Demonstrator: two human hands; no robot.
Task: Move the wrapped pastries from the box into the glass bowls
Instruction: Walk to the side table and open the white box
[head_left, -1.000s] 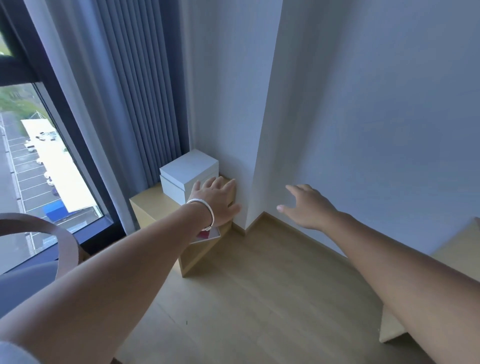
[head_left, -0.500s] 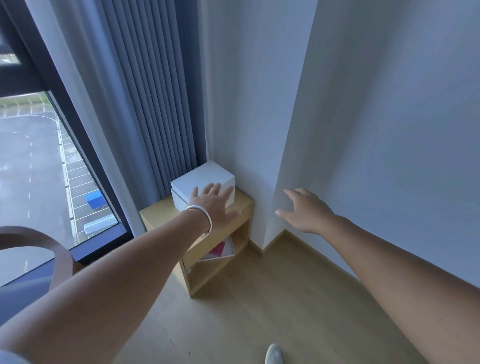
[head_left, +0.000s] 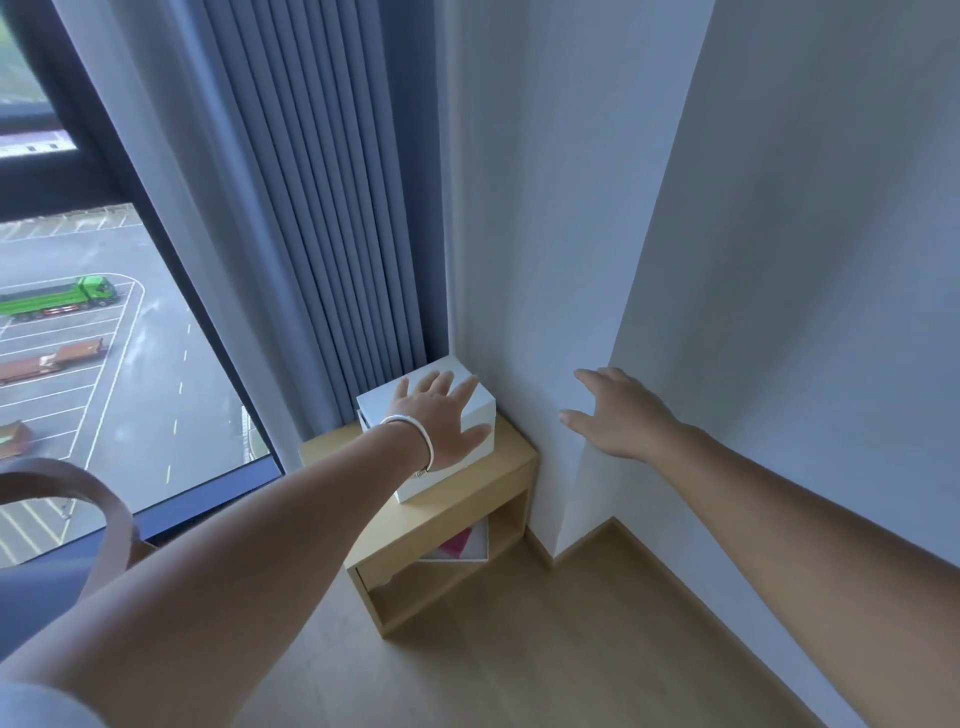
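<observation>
A closed white box (head_left: 379, 402) sits on a low wooden side table (head_left: 511, 449) in the corner by the curtain. My left hand (head_left: 441, 421), with a white bracelet on its wrist, is stretched out over the box lid with fingers spread. My right hand (head_left: 615, 415) hangs open in the air to the right of the box, in front of the wall corner, and holds nothing. No pastries or glass bowls are in view.
A white-and-pink item (head_left: 462, 543) lies on the side table's lower shelf. Blue-grey curtains (head_left: 332, 208) hang behind it beside a large window (head_left: 78, 364). A chair's curved back (head_left: 104, 509) is at the left. White walls close in on the right, above wooden floor (head_left: 545, 649).
The view has tilted up and closed in on the corner. My left hand has slid from the box's front edge onto its top. My right hand has kept its spread pose near the wall.
</observation>
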